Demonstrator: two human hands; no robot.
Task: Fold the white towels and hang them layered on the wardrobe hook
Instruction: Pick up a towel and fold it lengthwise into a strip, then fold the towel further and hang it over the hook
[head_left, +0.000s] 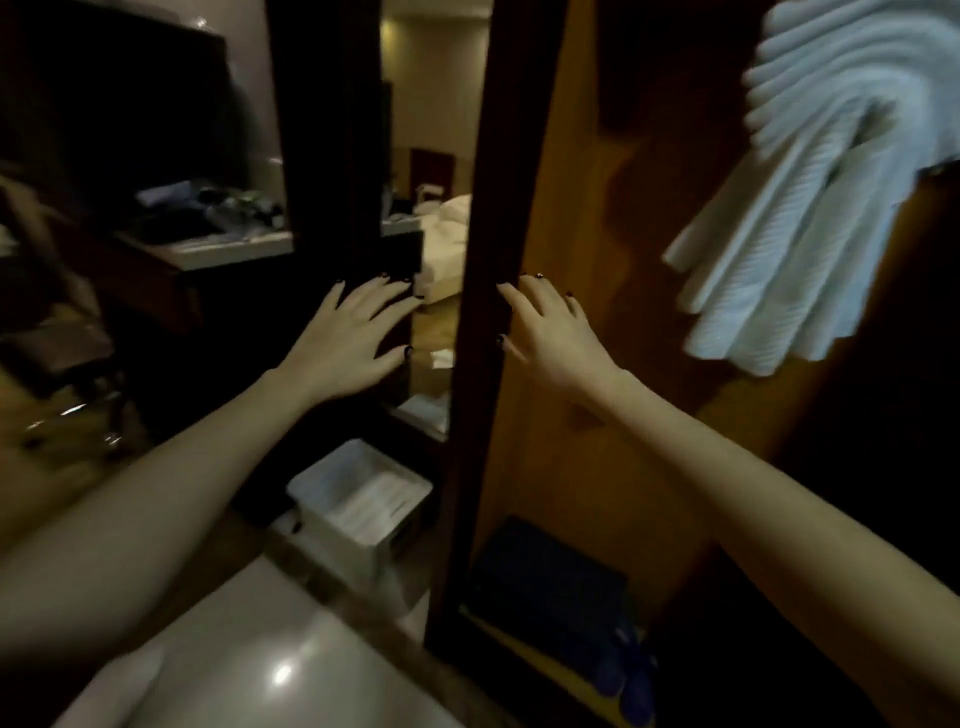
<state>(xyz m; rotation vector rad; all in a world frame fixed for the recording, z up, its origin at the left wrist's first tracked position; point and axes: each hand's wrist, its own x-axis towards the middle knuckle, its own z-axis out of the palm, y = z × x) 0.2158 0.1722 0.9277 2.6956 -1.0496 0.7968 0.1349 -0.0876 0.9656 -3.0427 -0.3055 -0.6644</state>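
Several folded white towels (810, 197) hang layered in the upper right of the open wardrobe; what they hang from is hidden under them. My left hand (348, 338) is stretched forward with fingers spread, left of the wardrobe's dark door edge (488, 260), and holds nothing. My right hand (545, 332) is stretched out just right of that edge, fingers straight, also holding nothing; whether it touches the wood is unclear. Both hands are well below and left of the towels.
A white bin (358, 504) with white cloth inside stands on the floor below my left arm. A dark folded item (550, 577) lies on the wardrobe floor. A desk (228, 249) with clutter stands at the left, and a bed with white linen (441, 228) shows behind the door edge.
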